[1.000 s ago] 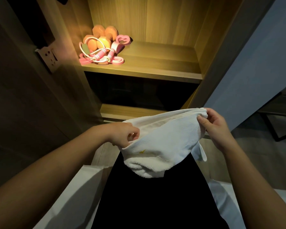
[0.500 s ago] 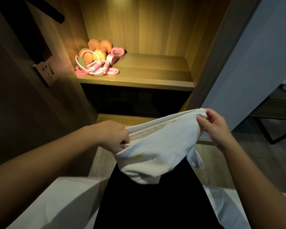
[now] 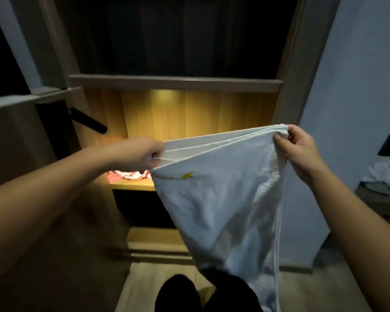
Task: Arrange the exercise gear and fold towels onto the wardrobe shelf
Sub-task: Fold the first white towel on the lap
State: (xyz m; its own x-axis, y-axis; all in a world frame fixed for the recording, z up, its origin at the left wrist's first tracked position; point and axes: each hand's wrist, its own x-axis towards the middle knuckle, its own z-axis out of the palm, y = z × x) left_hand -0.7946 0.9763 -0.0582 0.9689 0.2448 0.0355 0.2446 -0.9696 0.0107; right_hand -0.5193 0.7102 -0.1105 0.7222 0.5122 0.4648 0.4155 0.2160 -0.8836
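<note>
A white towel (image 3: 218, 199) with a small yellow mark hangs in front of me, folded over along its top edge. My left hand (image 3: 140, 153) grips the top left corner in a fist. My right hand (image 3: 295, 149) pinches the top right corner, which is held higher. The towel drapes down to my dark legs (image 3: 203, 293). Behind my left hand, pink exercise gear (image 3: 127, 175) lies on the lit wooden wardrobe shelf (image 3: 131, 184), mostly hidden by the hand and towel.
The wardrobe stands open ahead, with a dark upper compartment (image 3: 173, 34) above a shelf board (image 3: 176, 82). A black handle (image 3: 88, 121) sticks out at the left. A pale wall (image 3: 347, 109) rises on the right, with crumpled cloth (image 3: 385, 174) on a low surface beside it.
Both hands have lifted the towel up and stretched it wider, so it now hangs long. The view has tilted upward, and the exercise gear is now mostly hidden behind my left hand.
</note>
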